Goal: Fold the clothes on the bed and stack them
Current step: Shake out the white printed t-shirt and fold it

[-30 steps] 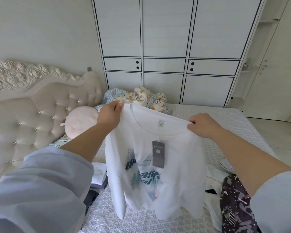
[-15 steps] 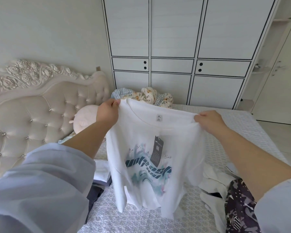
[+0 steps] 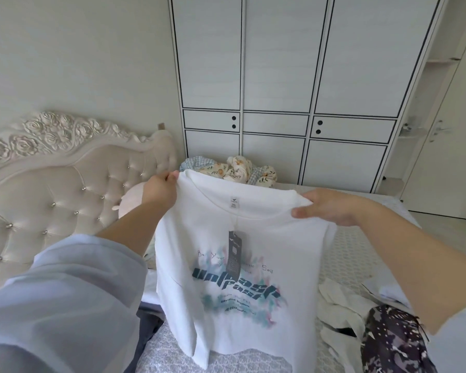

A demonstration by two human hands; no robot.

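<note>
A white T-shirt (image 3: 242,278) is held up above the bed (image 3: 355,254), its hem cut off by the frame edge. One shoulder is pinched by the left hand (image 3: 159,191), the other gripped by the right hand (image 3: 327,207). Part of the print is hidden by a hanging tag (image 3: 234,253).

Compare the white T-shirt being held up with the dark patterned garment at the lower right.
The white T-shirt hangs spread out, held at its shoulders by the left hand and right hand; the dark patterned garment lies crumpled on the bed. The T-shirt has a teal print and a hang tag; the garment is speckled all over. Neither is folded.
</note>
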